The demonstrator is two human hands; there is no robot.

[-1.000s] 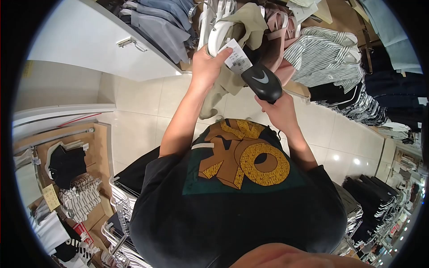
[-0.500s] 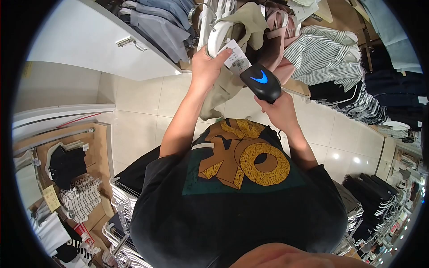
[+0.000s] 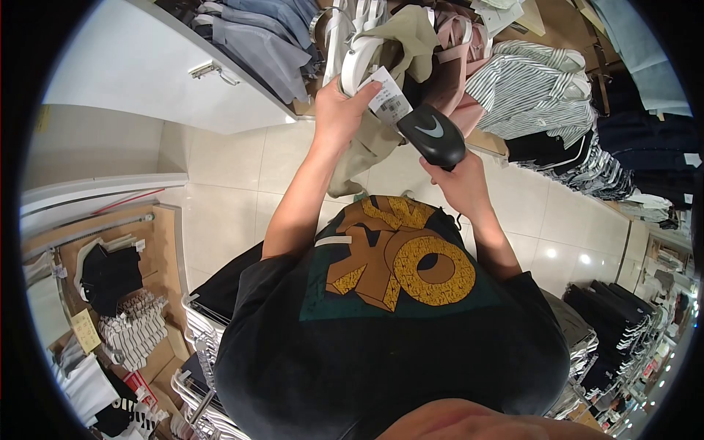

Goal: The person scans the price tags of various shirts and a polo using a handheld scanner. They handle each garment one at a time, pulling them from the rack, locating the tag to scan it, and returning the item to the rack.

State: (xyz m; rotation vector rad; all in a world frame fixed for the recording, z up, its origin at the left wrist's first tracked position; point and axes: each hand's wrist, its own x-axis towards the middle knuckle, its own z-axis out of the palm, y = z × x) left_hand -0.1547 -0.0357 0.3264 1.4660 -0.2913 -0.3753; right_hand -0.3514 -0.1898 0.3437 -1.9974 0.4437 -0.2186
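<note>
My left hand (image 3: 341, 110) is closed, pinching a white price tag (image 3: 389, 95) with a printed barcode between thumb and fingers. The same hand is against a white hanger (image 3: 357, 64), from which an olive-beige garment (image 3: 367, 143) hangs down. My right hand (image 3: 458, 180) is wrapped round a black handheld barcode scanner (image 3: 433, 136). The scanner's head is right beside the tag's lower end, and the curved mark on its top is unlit grey. The scanner hides most of its own handle.
Pink garments (image 3: 451, 70) and striped shirts (image 3: 539, 88) hang just beyond the scanner. Grey-blue shirts (image 3: 257, 51) hang at the upper left beside a white cabinet door (image 3: 169, 66). Racks of black clothes (image 3: 609, 323) stand at the right. Folded clothes fill a wooden shelf (image 3: 176, 271) at the left.
The scanner's blue curved light has gone out and now looks grey. My right hand and the scanner have shifted very slightly to the right. My left hand stays on the tag.
</note>
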